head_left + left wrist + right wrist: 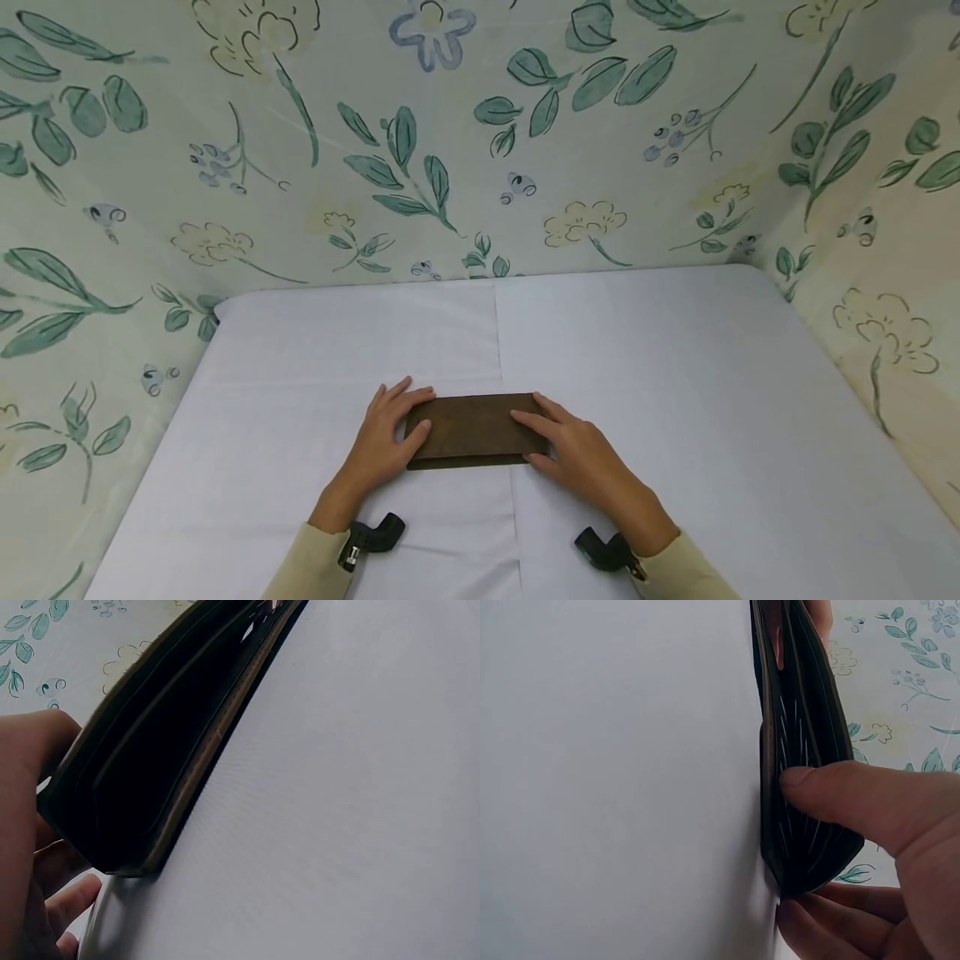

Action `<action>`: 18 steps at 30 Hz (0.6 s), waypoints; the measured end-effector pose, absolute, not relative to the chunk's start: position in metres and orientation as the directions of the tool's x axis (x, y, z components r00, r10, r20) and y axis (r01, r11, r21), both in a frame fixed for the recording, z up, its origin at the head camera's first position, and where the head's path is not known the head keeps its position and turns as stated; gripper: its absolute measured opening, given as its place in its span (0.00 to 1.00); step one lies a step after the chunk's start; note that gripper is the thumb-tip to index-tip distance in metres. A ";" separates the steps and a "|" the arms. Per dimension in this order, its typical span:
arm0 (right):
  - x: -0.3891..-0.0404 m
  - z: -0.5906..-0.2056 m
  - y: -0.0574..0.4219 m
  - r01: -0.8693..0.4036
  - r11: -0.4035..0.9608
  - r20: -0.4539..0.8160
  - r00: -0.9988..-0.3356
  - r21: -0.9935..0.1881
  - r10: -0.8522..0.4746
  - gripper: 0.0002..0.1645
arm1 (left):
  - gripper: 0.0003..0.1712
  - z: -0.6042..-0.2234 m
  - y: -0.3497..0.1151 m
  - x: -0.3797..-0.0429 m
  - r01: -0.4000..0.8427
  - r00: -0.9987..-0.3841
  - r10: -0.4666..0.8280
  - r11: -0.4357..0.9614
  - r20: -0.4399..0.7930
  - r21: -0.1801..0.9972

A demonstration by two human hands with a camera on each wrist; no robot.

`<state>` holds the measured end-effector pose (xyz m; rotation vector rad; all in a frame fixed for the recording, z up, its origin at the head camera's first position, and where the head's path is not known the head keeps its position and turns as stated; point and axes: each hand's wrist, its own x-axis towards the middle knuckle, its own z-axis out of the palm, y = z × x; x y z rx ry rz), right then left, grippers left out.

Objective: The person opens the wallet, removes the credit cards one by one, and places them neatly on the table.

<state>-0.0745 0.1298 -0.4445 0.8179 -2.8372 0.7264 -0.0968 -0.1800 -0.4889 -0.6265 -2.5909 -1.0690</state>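
Observation:
A long dark brown wallet (472, 427) lies flat on the white cloth, its long side facing me. My left hand (381, 440) holds its left end, thumb on the top cover and other fingers by the far corner. At the other end, my right hand (588, 460) grips the wallet. In the right wrist view the right thumb (847, 791) reaches into the gap between the covers, over thin card slots, with the other fingers around the end. The left wrist view shows the wallet (142, 769) partly spread, its dark inside and a divider visible.
White cloth (637, 358) covers the table, with a crease running down its middle. Behind and at both sides hangs fabric (465, 92) printed with leaves and flowers. A black wrist camera (378, 533) sits at the left cuff, another (603, 550) at the right.

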 end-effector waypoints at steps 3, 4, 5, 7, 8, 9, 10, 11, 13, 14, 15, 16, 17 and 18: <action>-0.075 -0.443 0.129 -0.527 0.740 0.218 -0.849 -0.419 -0.481 0.34 | 0.21 -0.487 -0.181 -0.097 0.482 -0.873 0.286 0.639 0.396 0.599; -0.074 -0.444 0.129 -0.525 0.739 0.211 -0.850 -0.422 -0.483 0.35 | 0.20 -0.488 -0.181 -0.096 0.478 -0.875 0.287 0.639 0.390 0.603; -0.073 -0.444 0.130 -0.525 0.736 0.206 -0.849 -0.427 -0.486 0.35 | 0.20 -0.487 -0.181 -0.095 0.473 -0.878 0.286 0.639 0.384 0.606; -0.073 -0.444 0.130 -0.520 0.734 0.194 -0.851 -0.436 -0.488 0.35 | 0.20 -0.486 -0.180 -0.095 0.465 -0.883 0.284 0.641 0.374 0.611; -0.073 -0.444 0.131 -0.520 0.732 0.189 -0.851 -0.441 -0.490 0.36 | 0.20 -0.486 -0.180 -0.095 0.461 -0.885 0.281 0.641 0.371 0.614; -0.074 -0.443 0.131 -0.518 0.730 0.184 -0.851 -0.446 -0.491 0.36 | 0.20 -0.485 -0.180 -0.095 0.458 -0.887 0.277 0.640 0.370 0.617; -0.074 -0.443 0.132 -0.516 0.729 0.180 -0.852 -0.450 -0.492 0.36 | 0.20 -0.485 -0.180 -0.096 0.453 -0.889 0.273 0.641 0.368 0.620; -0.075 -0.443 0.132 -0.514 0.728 0.176 -0.852 -0.453 -0.493 0.36 | 0.20 -0.485 -0.179 -0.096 0.450 -0.890 0.269 0.638 0.367 0.624; -0.076 -0.442 0.133 -0.513 0.727 0.166 -0.852 -0.456 -0.497 0.36 | 0.19 -0.484 -0.179 -0.097 0.446 -0.893 0.265 0.631 0.365 0.635; -0.077 -0.441 0.134 -0.514 0.724 0.162 -0.850 -0.461 -0.501 0.35 | 0.19 -0.483 -0.179 -0.097 0.445 -0.894 0.263 0.624 0.363 0.642; -0.078 -0.441 0.134 -0.513 0.720 0.158 -0.850 -0.468 -0.503 0.35 | 0.19 -0.483 -0.179 -0.097 0.445 -0.894 0.263 0.616 0.363 0.650; -0.078 -0.440 0.135 -0.514 0.716 0.153 -0.848 -0.472 -0.508 0.34 | 0.18 -0.482 -0.179 -0.097 0.445 -0.894 0.264 0.609 0.361 0.657; -0.078 -0.440 0.135 -0.514 0.712 0.150 -0.847 -0.477 -0.511 0.34 | 0.18 -0.482 -0.179 -0.096 0.445 -0.895 0.264 0.600 0.360 0.665; -0.078 -0.440 0.136 -0.512 0.707 0.147 -0.846 -0.488 -0.512 0.33 | 0.18 -0.481 -0.179 -0.096 0.445 -0.895 0.264 0.595 0.360 0.670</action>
